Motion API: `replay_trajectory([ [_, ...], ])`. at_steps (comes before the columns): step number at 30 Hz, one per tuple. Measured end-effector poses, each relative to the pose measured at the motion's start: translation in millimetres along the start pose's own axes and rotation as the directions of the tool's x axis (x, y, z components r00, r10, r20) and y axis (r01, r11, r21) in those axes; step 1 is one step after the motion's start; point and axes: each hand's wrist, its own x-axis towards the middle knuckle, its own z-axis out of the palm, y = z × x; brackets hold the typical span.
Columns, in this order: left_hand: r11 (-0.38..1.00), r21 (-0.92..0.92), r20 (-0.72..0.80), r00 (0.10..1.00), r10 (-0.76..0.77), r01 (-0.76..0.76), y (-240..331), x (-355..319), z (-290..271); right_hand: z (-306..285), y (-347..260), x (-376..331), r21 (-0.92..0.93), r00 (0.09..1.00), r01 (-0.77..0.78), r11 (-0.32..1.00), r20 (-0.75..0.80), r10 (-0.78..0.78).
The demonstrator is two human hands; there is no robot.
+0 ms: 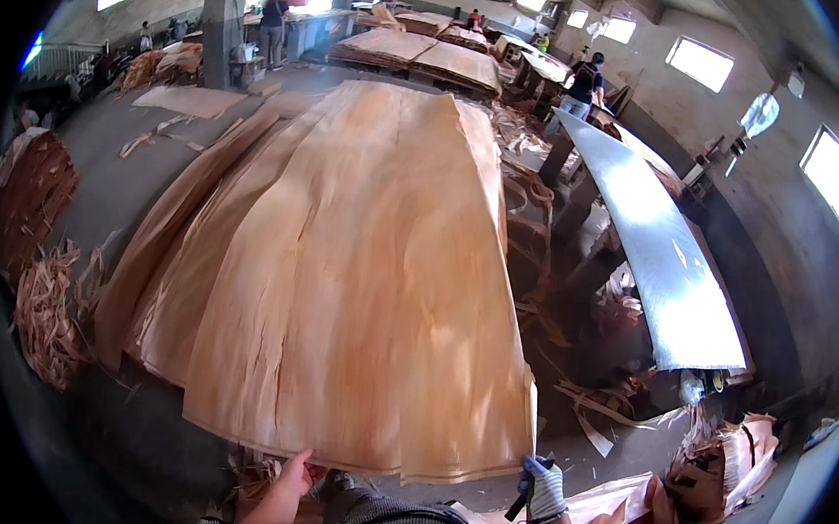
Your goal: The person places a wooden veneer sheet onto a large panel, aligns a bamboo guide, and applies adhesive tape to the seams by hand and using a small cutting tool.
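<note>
Head view: veneer sheet [362, 265] runs lengthwise away from both hands.

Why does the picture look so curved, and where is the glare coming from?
Head view: the fisheye lens bends straight edges toward a dark round rim; the windows on the right wall blow out white and throw a bright sheen on the long pale table; the veneer sheet is evenly lit and sharp, while the left hand and gloved right hand sit in dimmer shade.
</note>
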Motion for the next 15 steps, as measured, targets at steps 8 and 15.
replay_trajectory([
  [8, 0.962, 0.22, -0.084, 0.985, -0.149, 0.164, -114, 5, 65, -155, -31, 4, 0.021, 0.997, 0.022, 1.0, -0.073, -0.021],
  [15, 0.837, 0.486, -0.088, 0.967, -0.24, 0.252, -200, 28, 194, -289, -92, 46, -0.039, 0.977, 0.148, 0.988, -0.146, -0.152],
])
